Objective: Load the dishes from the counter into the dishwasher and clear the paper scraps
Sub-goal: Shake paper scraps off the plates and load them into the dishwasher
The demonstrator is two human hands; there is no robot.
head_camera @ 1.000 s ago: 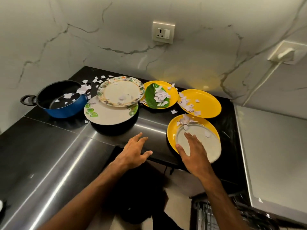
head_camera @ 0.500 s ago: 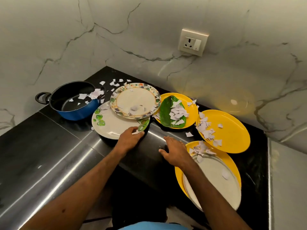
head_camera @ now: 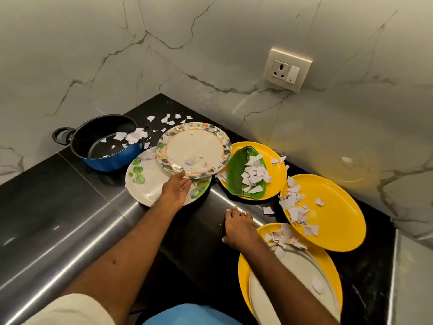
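My left hand [head_camera: 177, 191] holds the near rim of a patterned plate [head_camera: 194, 148], fingertips hidden under the rim. That plate lies on a white plate with green leaves [head_camera: 144, 186]. On the black counter, my right hand [head_camera: 239, 227] rests palm down with spread fingers, holding nothing. Paper scraps [head_camera: 254, 175] lie on a green leaf-shaped dish [head_camera: 236, 177] inside a yellow plate [head_camera: 276, 179]. A second yellow plate [head_camera: 335, 212] holds more scraps. Closest to me, a third yellow plate [head_camera: 243, 273] carries a white plate [head_camera: 295, 282].
A blue pot [head_camera: 105, 146] with scraps inside stands in the back left corner. Loose scraps [head_camera: 168, 119] lie on the counter [head_camera: 70, 207] behind the plates, and one scrap [head_camera: 268, 210] lies by my right hand. A wall socket [head_camera: 288, 69] sits above.
My left hand has moved from the leaf plate's rim to the patterned plate's rim. My right hand slid forward and left, off the near yellow plate onto the counter. The view swung left.
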